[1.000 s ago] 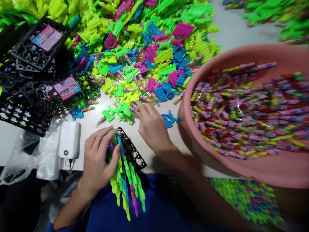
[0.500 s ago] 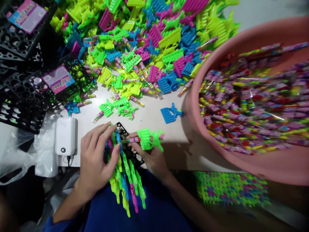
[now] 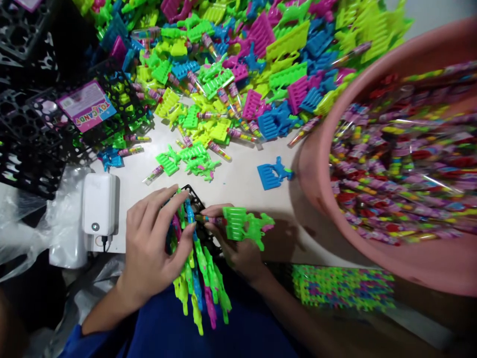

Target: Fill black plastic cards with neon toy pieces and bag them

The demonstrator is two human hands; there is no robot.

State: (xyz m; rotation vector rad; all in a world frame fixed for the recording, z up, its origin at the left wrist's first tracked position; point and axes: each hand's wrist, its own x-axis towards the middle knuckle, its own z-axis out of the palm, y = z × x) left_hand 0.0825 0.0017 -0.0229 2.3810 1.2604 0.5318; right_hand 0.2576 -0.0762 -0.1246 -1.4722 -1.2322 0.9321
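My left hand (image 3: 154, 243) curls over a bunch of plastic animal toys (image 3: 203, 278), green, yellow, blue and pink, which stick out of a black holed rack (image 3: 194, 196). Its thumb presses on the near side of the bunch. In my right hand (image 3: 238, 253) is a candy tube (image 3: 212, 219) topped by a bright green animal-shaped comb toy (image 3: 248, 226). The tube is pinched between thumb and fingers, its far end pointing left at the rack. Whether that end has entered a hole I cannot tell.
Loose comb toys (image 3: 286, 44) and candy tubes heap at the back. A pink tub (image 3: 316, 164) full of candy tubes stands right. Left are black racks (image 3: 22, 114), a white power bank (image 3: 99, 204) and plastic bags (image 3: 69, 223). A blue comb toy (image 3: 274, 174) lies alone.
The view has shifted slightly. My right hand has moved a little to the right with the green comb toy, which has turned somewhat. My left hand keeps its hold on the bunch.
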